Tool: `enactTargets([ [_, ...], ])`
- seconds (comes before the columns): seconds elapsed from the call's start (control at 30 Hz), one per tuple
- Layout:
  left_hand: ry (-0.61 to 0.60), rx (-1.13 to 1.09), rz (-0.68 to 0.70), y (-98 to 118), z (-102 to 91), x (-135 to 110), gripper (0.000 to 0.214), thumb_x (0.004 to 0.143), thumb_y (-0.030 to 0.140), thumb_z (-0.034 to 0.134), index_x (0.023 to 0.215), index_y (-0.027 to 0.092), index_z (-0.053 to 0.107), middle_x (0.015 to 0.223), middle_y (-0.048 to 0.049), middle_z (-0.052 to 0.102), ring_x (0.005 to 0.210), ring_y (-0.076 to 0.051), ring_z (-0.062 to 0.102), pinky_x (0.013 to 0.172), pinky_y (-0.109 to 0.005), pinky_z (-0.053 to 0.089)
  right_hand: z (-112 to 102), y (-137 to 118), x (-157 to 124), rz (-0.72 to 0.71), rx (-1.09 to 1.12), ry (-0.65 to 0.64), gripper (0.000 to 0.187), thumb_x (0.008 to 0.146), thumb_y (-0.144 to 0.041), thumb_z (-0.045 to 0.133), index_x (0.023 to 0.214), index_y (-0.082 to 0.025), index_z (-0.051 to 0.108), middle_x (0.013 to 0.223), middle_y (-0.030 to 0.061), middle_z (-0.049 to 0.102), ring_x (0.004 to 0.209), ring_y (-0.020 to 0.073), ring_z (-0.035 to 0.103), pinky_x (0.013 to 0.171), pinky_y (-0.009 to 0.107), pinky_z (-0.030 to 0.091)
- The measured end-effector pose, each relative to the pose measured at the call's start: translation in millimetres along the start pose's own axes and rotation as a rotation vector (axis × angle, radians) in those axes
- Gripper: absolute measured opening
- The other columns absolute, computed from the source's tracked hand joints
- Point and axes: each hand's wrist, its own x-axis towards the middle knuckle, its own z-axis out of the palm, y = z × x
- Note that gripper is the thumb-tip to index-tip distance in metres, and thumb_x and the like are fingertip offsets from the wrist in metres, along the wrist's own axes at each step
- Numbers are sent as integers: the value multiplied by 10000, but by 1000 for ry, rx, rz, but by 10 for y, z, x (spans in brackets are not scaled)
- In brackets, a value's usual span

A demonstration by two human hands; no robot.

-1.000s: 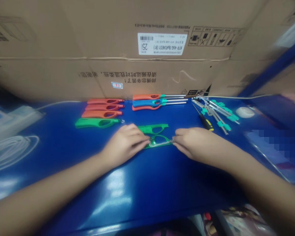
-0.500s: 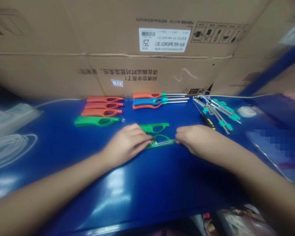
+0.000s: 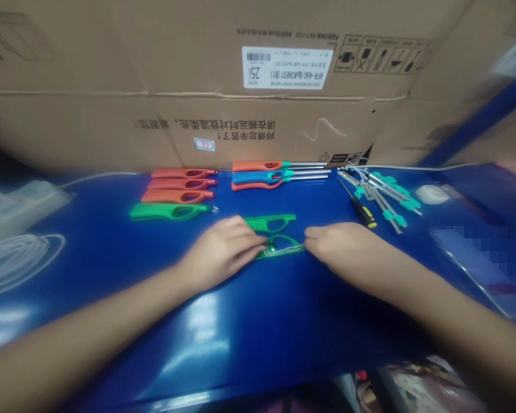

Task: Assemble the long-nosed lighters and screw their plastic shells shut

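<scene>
An opened green lighter half-shell (image 3: 285, 240) lies on the blue table between my hands. A thin white wire (image 3: 284, 250) runs along inside it. My left hand (image 3: 226, 248) is closed in a pinch over the shell's left part, hiding that end. At the right end, the fingertips of my right hand (image 3: 333, 245) are pinched where the wire meets the shell's tip; the exact grip is covered. Just behind lies the other green half-shell (image 3: 264, 223), partly behind my left fingers.
Orange and red lighter bodies (image 3: 167, 197) and a green one (image 3: 157, 211) lie at left. Lighters with metal tubes (image 3: 258, 176) sit behind. To the right are loose tubes with teal parts (image 3: 384, 195), a screwdriver (image 3: 363, 212) and a white mouse-like object (image 3: 432, 194). A cardboard box (image 3: 112, 132) stands behind.
My right hand has shifted slightly left and down, closer to the shell's right end, uncovering more of the screwdriver handle. My left hand has stayed in place.
</scene>
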Motion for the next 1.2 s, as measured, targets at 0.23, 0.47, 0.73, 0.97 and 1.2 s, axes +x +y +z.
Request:
enactTargets([
  [0.23, 13, 22, -3, 10, 3, -4, 181, 955, 223, 645, 1114, 183, 723, 984, -63, 763, 849, -179, 639, 788, -337, 518, 192, 124, -44, -48, 82, 243, 177, 949, -166, 528, 861, -149, 680, 882, 66, 639, 694, 179, 615, 562, 307, 328],
  [0.47, 98, 26, 20, 54, -21, 32, 170, 946, 211, 652, 1097, 168, 717, 948, -73, 759, 809, -176, 633, 776, -340, 522, 291, 37, 44, -160, 476, 444, 263, 966, -297, 575, 1196, -192, 644, 1147, 79, 623, 891, 180, 639, 739, 288, 485],
  [0.73, 103, -13, 54, 57, -4, 12, 171, 959, 203, 628, 1107, 163, 704, 898, -68, 736, 779, -160, 648, 747, -308, 533, 446, -59, 231, -172, 610, 434, 118, 931, -225, 609, 1041, -194, 641, 1046, 44, 654, 906, 175, 616, 768, 287, 453],
  [0.97, 91, -27, 26, 65, 6, -11, 193, 967, 219, 620, 1132, 164, 704, 902, -56, 721, 801, -146, 676, 751, -262, 560, 399, -66, 257, -69, 669, 401, 51, 894, -218, 667, 919, -192, 631, 853, 1, 608, 719, 136, 526, 675, 256, 365],
  [1.2, 87, -34, 33, 68, 5, -8, 183, 972, 228, 617, 1117, 161, 705, 914, -60, 724, 806, -146, 686, 746, -256, 565, 407, -78, 246, -94, 693, 421, 77, 888, -228, 657, 920, -196, 595, 929, 11, 612, 760, 139, 529, 690, 255, 372],
])
